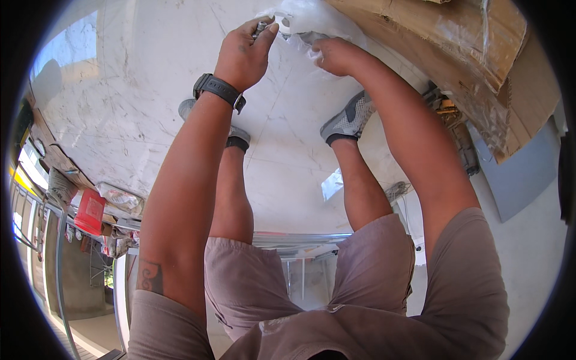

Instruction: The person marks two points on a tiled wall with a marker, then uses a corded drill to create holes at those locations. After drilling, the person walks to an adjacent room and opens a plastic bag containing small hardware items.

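Note:
Near the top of the view both of my arms reach forward over the pale floor. My left hand (245, 55), with a black watch on its wrist, is closed around a small shiny metal piece (260, 28); its exact kind is hard to make out. Just right of those fingers a white object with a round opening (282, 24) shows at the edge of clear plastic wrap (327, 21). My right hand (341, 56) pinches a crumpled part of that wrap. The far end of the wrap runs out at the top edge.
Large brown cardboard (444, 54) leans at the upper right, with a grey panel (522, 171) beneath it. A red container (90, 212) and assorted clutter lie at the left, next to a metal railing (60, 264). My shoes (351, 117) rest on the marble-patterned floor (150, 90).

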Available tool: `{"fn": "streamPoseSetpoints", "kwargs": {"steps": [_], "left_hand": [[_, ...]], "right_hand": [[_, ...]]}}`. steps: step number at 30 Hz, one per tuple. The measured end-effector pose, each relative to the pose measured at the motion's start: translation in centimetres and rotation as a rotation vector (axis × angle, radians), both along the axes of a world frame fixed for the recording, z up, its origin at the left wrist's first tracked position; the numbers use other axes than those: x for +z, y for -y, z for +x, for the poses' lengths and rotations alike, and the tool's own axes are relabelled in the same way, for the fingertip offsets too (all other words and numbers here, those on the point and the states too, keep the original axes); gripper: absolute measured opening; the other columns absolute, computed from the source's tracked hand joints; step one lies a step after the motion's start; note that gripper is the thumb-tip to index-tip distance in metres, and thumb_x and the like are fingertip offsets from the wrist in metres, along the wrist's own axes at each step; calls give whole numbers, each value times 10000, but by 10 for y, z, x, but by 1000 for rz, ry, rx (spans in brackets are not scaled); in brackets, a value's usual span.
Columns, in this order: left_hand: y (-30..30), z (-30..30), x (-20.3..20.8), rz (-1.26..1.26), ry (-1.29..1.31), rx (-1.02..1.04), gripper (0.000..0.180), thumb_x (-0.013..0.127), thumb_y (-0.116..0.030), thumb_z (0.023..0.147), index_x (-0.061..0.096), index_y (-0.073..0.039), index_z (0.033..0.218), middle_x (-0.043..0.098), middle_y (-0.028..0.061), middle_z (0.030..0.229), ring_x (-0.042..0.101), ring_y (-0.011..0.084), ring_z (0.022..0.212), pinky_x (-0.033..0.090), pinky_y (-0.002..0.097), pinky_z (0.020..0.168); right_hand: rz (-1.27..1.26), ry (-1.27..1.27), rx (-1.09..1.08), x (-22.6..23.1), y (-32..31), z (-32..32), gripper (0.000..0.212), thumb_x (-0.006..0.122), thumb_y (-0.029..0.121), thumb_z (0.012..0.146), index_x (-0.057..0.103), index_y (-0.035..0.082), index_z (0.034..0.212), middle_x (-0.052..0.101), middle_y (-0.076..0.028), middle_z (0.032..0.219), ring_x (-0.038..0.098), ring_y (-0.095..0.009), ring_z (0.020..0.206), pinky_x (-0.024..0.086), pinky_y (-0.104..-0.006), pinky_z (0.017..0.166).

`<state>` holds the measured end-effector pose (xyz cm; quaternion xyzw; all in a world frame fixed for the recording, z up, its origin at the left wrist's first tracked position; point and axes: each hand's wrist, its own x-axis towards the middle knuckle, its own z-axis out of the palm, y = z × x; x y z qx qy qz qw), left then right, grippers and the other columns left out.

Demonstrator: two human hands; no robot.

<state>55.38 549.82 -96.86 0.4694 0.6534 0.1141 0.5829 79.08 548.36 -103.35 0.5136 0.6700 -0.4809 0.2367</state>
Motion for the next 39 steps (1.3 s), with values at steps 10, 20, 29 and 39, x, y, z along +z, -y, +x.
{"fn": "streamPoseSetpoints", "kwargs": {"steps": [10, 20, 29, 39], "left_hand": [[-9, 11, 24, 233, -12, -129, 390, 653, -277, 1032, 677, -7, 1313, 756, 212, 1020, 727, 354, 911, 568, 392, 858], [5, 8, 16, 277, -6, -140, 409, 650, -246, 1029, 633, -21, 1371, 747, 235, 1129, 720, 411, 1025, 567, 425, 918], [-5, 3, 12, 297, -119, -211, 520, 600, -279, 1062, 510, -55, 1523, 742, 251, 1170, 719, 411, 1071, 554, 427, 950], [18, 1, 21, 178, -106, -138, 515, 618, -237, 1039, 523, 0, 1487, 754, 248, 1067, 717, 444, 981, 572, 468, 873]], "right_hand": [[-15, 338, 14, 8, -21, -2, 279, 611, 88, 899, 775, 61, 1123, 756, -160, 1196, 728, -349, 1081, 578, -459, 952], [104, 136, -381, -9, -36, -10, 296, 636, 141, 927, 735, 64, 1195, 746, -176, 1183, 715, -350, 1108, 557, -461, 975], [136, 102, 188, -5, -54, -14, 255, 637, 122, 933, 764, 87, 1151, 752, -173, 1157, 719, -341, 1091, 563, -443, 935], [100, 192, -255, -32, 15, -35, 374, 662, 324, 946, 725, 134, 1262, 756, -159, 1160, 721, -345, 1077, 558, -457, 950]]}}
